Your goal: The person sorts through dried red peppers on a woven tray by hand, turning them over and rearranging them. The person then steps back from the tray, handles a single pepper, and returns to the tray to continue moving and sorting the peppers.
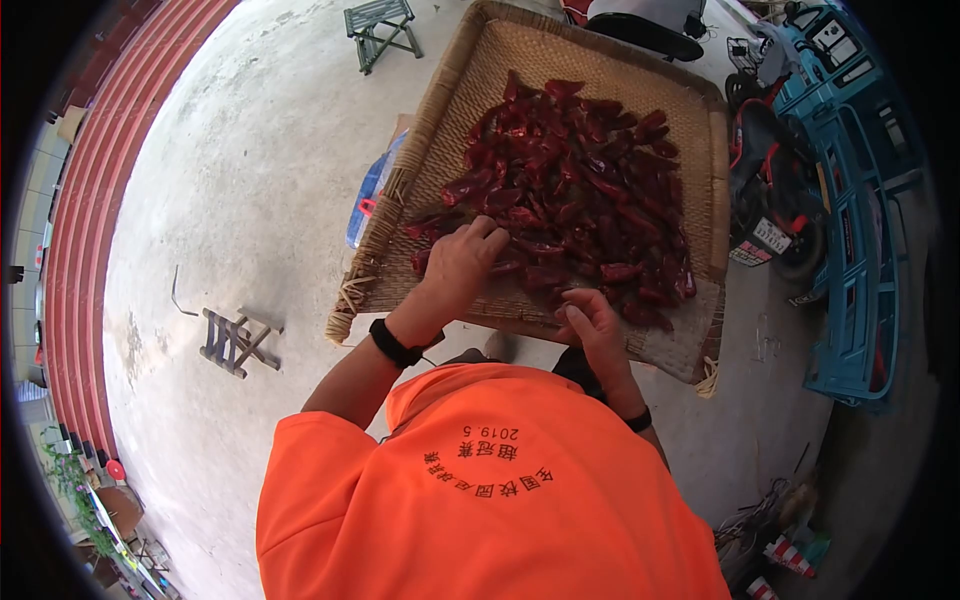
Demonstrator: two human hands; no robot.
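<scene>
While you bent over the wide, shallow woven wicker tray (450,110), the head camera looked down past your bright orange shirt (480,500) with its ring of dark printed characters. Your left hand (462,262) lay on the near left edge of the heap of dried dark red chilli peppers (580,190), its fingers curled down into the peppers; whether it gripped any of them could not be told. Your right hand (592,322) sat at the near rim of the tray, fingers bent and pinched together over the weave just beside the closest peppers, and whether it held one could not be told either. A black band (397,345) circled your left wrist. The peppers were piled across the middle and right of the tray. On the pale concrete floor (250,180) stood a small wooden folding stool (238,342) at your left, well apart from the tray, and a green folding stool (383,30) farther off. A blue cart (850,250) stood at the right.
</scene>
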